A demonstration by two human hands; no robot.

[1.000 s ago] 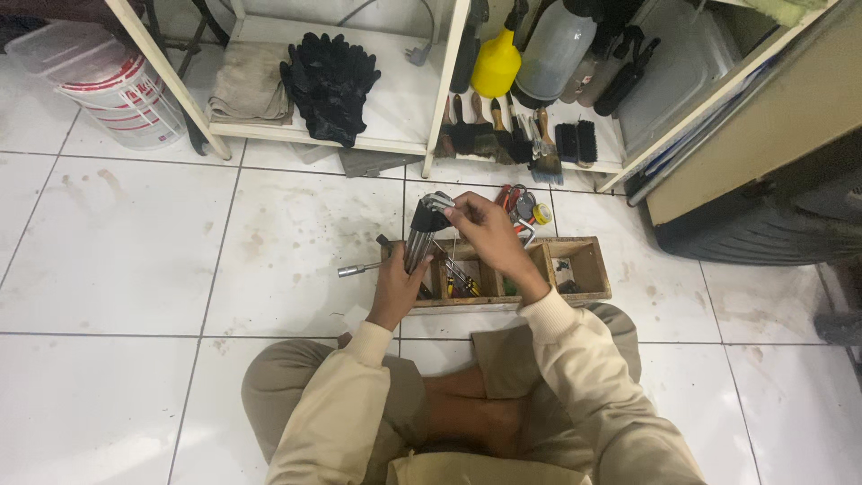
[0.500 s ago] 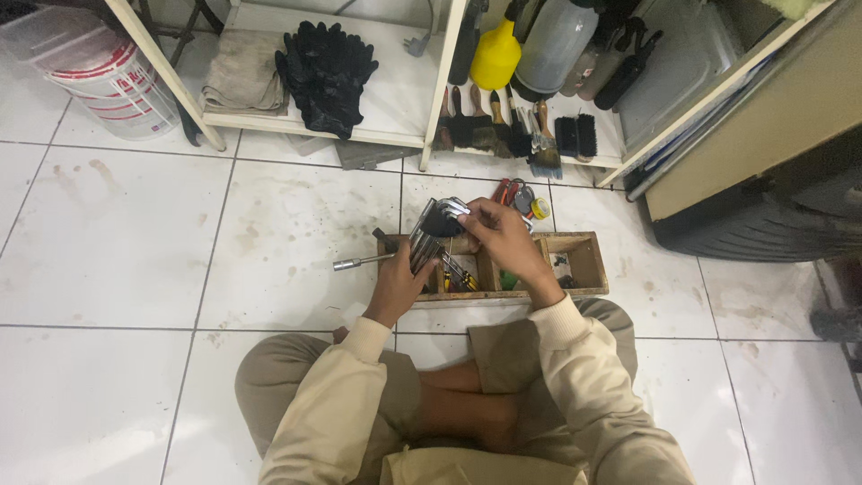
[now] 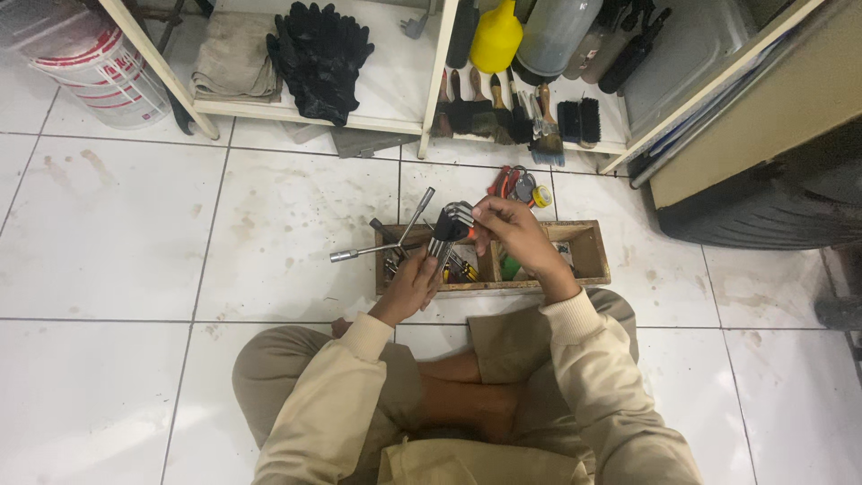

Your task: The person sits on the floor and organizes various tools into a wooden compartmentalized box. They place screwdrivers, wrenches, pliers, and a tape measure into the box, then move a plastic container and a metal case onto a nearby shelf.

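- Head view, looking straight down: person sits cross-legged on a white tiled floor [image 3: 108, 233], both beige sleeves reaching forward over a wooden tool tray [image 3: 588, 256].
- Left hand [image 3: 411, 286]: fingers curled shut around the lower ends of a bundle of hex keys [image 3: 446, 229], held upright-ish above the tray's left half.
- Right hand [image 3: 514, 232]: fingertips pinched together on the bent upper ends of the same bundle, at its holder; hand sits over the tray's middle.
- Bundle is held clear above the tray; whether its lowest tips touch the tools beneath, cannot tell.
- Tray: long, shallow, divided; right compartment mostly bare, left and middle hold mixed tools, partly hidden by the hands. Near long edge lies just in front of the knees.
- Cross wrench [image 3: 382, 247]: rests across the tray's left end, one arm sticking out left over the tiles, another pointing up toward the shelf.
- Red-handled pliers and a small yellow-capped item [image 3: 521, 187] lie on the floor just beyond the tray's far edge.
- Shelf unit [image 3: 310, 117] runs across the top: black gloves [image 3: 319, 54], folded cloth [image 3: 235, 58], brushes [image 3: 503, 112], yellow bottle [image 3: 496, 38].
- Open room: wide bare tiles to the left of the tray; narrow strip between tray and shelf edge.
- Right side closed in by a dark tyre [image 3: 772, 211]; a plastic bucket [image 3: 94, 63] stands top left.
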